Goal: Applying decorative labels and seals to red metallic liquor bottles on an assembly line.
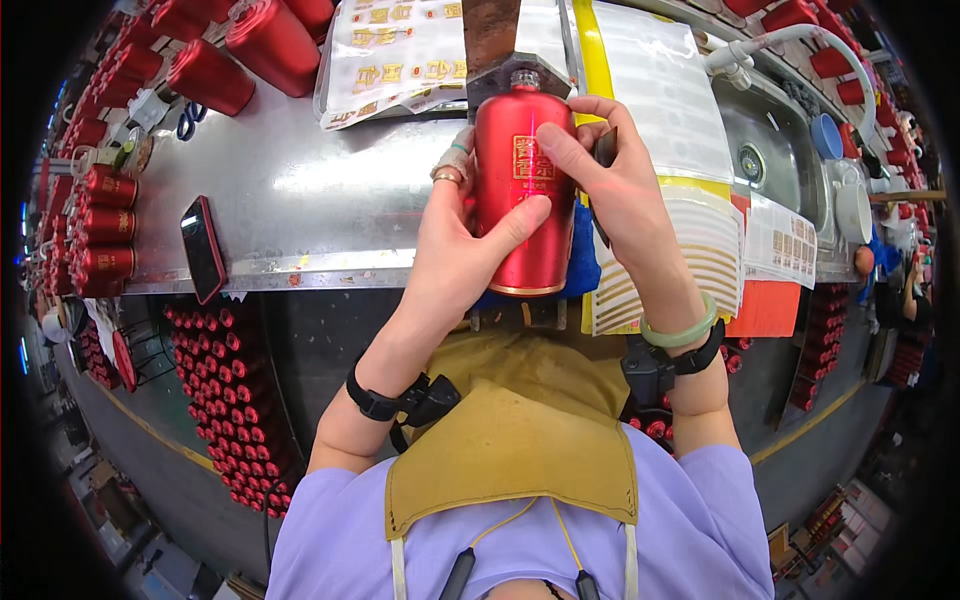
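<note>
A glossy red bottle [522, 235] with gold characters on its front and a bare clear neck lies between my hands, neck pointing away from me. My left hand [462, 225] is closed around its left side, thumb across the lower front, with a wrapped fingertip. On the other side, my right hand [625, 185] presses its thumb beside the gold characters, fingers at the bottle's shoulder. A dark flat piece [604, 150] sits in the right palm, mostly hidden. Behind the bottle stands a metal bracket [492, 35].
Sheets of gold transfers [395, 55] lie at the far left on the metal table [300, 200]. A phone [203, 250] rests near the table's front edge. Red bottles [275, 45] stand behind it. Right are striped gold strips [670, 265] and a sink [765, 150] with a white hose.
</note>
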A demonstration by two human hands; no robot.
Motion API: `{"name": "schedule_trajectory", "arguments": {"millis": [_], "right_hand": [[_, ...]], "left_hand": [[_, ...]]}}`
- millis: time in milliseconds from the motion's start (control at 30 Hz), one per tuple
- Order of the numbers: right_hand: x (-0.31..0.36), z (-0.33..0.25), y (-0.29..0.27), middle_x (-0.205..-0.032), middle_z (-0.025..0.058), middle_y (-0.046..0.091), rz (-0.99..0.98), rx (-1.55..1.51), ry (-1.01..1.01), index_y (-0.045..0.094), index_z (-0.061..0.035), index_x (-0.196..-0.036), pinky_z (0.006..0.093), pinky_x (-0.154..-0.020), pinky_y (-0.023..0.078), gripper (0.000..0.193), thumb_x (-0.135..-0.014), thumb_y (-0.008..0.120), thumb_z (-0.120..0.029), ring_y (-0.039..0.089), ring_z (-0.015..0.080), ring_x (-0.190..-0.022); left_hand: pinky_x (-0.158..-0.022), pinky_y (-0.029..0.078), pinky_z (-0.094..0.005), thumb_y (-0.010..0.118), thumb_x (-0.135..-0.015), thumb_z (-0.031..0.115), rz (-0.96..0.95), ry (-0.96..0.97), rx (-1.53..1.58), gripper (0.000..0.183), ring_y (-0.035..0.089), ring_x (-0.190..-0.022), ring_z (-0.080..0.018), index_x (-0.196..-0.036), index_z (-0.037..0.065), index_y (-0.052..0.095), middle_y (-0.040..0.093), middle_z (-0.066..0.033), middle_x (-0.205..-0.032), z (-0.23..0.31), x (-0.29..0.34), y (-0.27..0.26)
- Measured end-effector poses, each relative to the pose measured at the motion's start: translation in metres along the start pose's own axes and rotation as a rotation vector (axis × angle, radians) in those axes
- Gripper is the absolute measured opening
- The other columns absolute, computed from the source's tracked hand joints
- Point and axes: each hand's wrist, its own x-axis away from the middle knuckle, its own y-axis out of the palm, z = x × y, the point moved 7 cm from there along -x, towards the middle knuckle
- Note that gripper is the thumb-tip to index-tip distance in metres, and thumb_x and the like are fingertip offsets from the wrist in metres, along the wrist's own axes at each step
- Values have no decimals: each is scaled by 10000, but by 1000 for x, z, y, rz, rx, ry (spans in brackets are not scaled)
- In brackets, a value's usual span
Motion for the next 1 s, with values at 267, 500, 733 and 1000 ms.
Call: {"name": "schedule_trajectory", "arguments": {"millis": [267, 500, 733, 1000], "right_hand": [[12, -3, -13, -1125, 53, 611, -23, -248, 114, 557, 7, -1317, 225, -922, 432, 398, -1029, 672, -243, 553, 86, -1065], [65, -27, -11, -1081, 50, 654, -41, 54, -139, 653, 18, -1207, 258, -879, 494, 204, -1009, 625, -16, 605, 108, -971], [83, -16, 0, -926, 82, 643, -14, 318, -213, 721, -39, -1139, 305, -642, 444, 214, -925, 708, -42, 550, 166, -705], [85, -16, 0, -896, 74, 629, 5, 318, -210, 734, -46, -1113, 300, -624, 437, 201, -913, 717, -40, 535, 160, -681]], "left_hand": [[-1151, 418, -370, 692, -1021, 168, 2, -175, 226, 678, 532, -1349, -193, -1563, -29, 335, 537, -160, -1485, -2, -2, -12], [-1115, 459, -358, 722, -995, 123, -23, -131, 141, 693, 558, -1316, -187, -1559, -24, 345, 545, -148, -1464, -3, 1, -8], [-1090, 480, -348, 722, -995, 121, -13, -116, 114, 691, 572, -1296, -180, -1560, -16, 348, 546, -147, -1459, -5, 1, -9], [-1089, 480, -350, 725, -995, 126, -11, -112, 122, 676, 574, -1291, -178, -1547, -18, 361, 546, -145, -1459, -5, 0, -7]]}}
